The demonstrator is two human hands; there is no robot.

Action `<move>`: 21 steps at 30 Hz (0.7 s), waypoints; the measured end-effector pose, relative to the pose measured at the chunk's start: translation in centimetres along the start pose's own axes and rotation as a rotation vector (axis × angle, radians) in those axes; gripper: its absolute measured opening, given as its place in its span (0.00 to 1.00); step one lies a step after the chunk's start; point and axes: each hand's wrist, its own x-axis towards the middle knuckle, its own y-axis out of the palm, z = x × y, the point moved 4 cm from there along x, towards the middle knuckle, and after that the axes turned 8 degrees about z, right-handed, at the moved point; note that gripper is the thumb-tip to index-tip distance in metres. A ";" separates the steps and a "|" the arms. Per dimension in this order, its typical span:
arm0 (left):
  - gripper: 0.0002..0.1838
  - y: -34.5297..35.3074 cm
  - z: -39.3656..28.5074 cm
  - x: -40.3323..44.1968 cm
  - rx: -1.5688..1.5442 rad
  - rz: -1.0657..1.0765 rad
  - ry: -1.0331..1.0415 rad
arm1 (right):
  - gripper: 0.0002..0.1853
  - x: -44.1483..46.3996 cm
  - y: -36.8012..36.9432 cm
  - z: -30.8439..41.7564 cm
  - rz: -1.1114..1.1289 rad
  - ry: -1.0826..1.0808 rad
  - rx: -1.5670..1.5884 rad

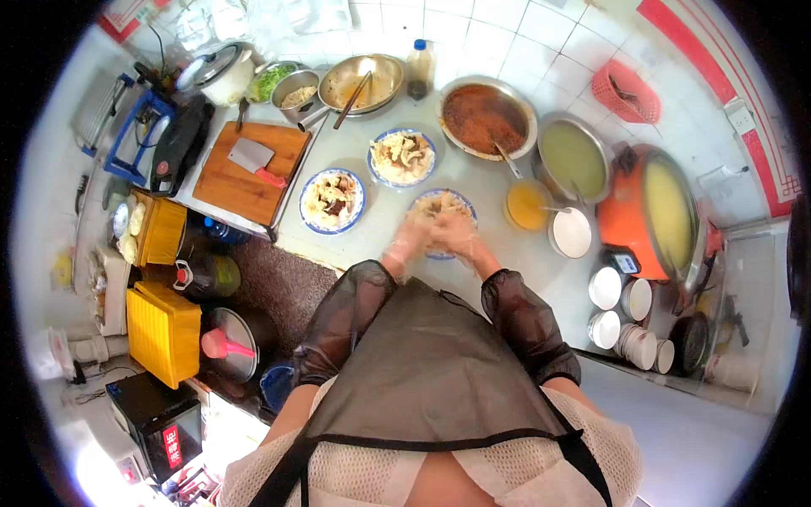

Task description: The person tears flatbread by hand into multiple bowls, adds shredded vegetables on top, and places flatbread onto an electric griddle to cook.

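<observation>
My left hand and my right hand come together over the near edge of a blue-rimmed plate. Both seem to wear thin clear plastic gloves. Motion smears the fingers, so what they hold, if anything, does not show. Pale food on this plate is partly hidden behind the hands. Left of them, a second blue-rimmed plate carries pale shredded food with a dark topping. Farther back, a third such plate bears similar food.
A cleaver lies on a wooden chopping board at left. Behind stand a steel pan and a basin of red-brown sauce. Rightward are a bowl of yellow liquid, a white bowl, an orange pot and stacked bowls.
</observation>
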 end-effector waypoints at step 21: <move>0.19 -1.4 0.6 -1.0 -0.885 0.133 -0.815 | 0.10 -0.3 -3.1 -2.8 -0.351 -0.069 0.226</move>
